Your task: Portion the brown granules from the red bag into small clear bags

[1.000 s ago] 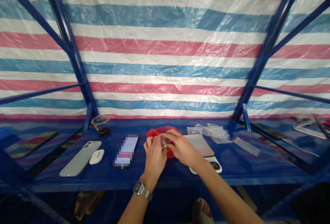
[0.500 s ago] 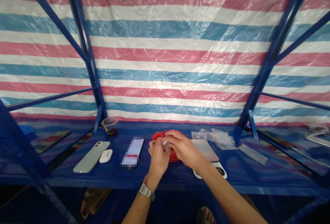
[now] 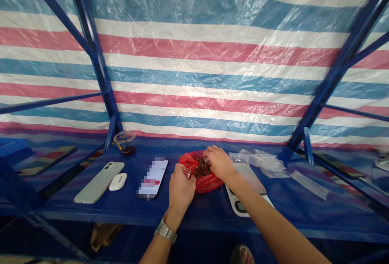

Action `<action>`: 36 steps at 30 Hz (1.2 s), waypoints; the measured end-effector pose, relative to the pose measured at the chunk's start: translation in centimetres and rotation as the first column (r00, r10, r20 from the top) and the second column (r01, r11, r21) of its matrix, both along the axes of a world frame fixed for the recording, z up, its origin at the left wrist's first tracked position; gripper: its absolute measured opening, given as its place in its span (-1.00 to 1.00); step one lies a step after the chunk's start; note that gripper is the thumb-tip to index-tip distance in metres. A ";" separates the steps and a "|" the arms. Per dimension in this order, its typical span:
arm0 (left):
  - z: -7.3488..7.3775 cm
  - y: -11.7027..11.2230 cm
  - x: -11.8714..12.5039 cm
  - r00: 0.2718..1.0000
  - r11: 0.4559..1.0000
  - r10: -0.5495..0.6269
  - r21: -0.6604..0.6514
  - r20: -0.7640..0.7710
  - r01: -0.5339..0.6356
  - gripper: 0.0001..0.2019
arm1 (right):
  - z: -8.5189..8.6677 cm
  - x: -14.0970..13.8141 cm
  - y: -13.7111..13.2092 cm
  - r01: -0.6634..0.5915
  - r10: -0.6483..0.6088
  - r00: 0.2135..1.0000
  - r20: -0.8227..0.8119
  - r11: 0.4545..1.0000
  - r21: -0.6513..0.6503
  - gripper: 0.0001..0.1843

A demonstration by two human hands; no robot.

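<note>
A red plastic bag (image 3: pixel 209 184) lies open on the blue shelf (image 3: pixel 194 215), with dark brown granules (image 3: pixel 201 167) showing inside. My left hand (image 3: pixel 181 188) is at the bag's left side, pinching a small clear plastic piece (image 3: pixel 187 171) at the mouth. What that piece is exactly, I cannot tell. My right hand (image 3: pixel 219 162) grips the far right rim of the bag. Just to its right, a white digital scale (image 3: pixel 248 177) sits partly hidden under my right forearm.
Loose clear plastic bags (image 3: pixel 263 163) and a clear strip (image 3: pixel 309 185) lie right of the scale. To the left are a phone with a blurred screen (image 3: pixel 152 177), a white earbud case (image 3: pixel 118 182), a pale-cased phone (image 3: pixel 99 182) and a plastic cup (image 3: pixel 125 142) holding dark liquid.
My hands have moved apart, and the right one has shifted onto the bag's far rim. The red bag's mouth now gapes, showing the brown granules.
</note>
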State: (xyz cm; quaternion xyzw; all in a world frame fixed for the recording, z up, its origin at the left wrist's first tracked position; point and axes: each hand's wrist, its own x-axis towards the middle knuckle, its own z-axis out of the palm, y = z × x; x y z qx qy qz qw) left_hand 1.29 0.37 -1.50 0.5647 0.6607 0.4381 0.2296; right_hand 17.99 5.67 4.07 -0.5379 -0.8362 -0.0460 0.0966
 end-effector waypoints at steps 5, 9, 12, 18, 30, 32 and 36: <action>0.4 0.3 -0.3 0.998 0.997 0.033 -0.066 0.057 -0.030 -0.78 | -1.1 0.6 2.1 -0.027 0.025 1.000 -0.016 0.994 -0.110 -0.54; 0.0 0.8 -0.5 0.984 0.999 0.034 -0.017 0.172 -0.032 -0.78 | -1.8 0.7 2.6 -0.071 0.068 0.997 -0.026 0.986 -0.152 -0.62; -0.5 1.2 -0.6 0.964 0.998 0.022 0.055 0.264 -0.037 -0.78 | -1.7 0.0 2.4 -0.111 0.106 0.994 -0.042 0.979 -0.173 -0.64; -1.4 1.8 -1.2 0.919 0.994 -0.048 0.109 0.390 0.006 -0.82 | -1.3 -1.4 1.7 -0.181 0.152 0.977 -0.148 0.962 -0.203 -0.69; -0.2 0.4 -1.3 0.993 0.900 0.056 0.426 0.103 -0.095 -0.91 | -2.3 0.2 -0.7 -0.146 0.039 0.809 -0.586 0.980 -0.137 -0.72; -0.1 0.2 -1.2 0.998 0.898 0.058 0.437 0.018 -0.060 -0.93 | -2.2 0.5 -1.5 -0.108 0.017 0.780 -0.625 0.988 -0.107 -0.70; -0.3 0.1 -0.7 0.998 0.930 0.004 0.367 -0.063 0.020 -0.95 | -1.1 0.5 -3.2 -0.081 0.042 0.793 -0.608 0.996 -0.037 -0.71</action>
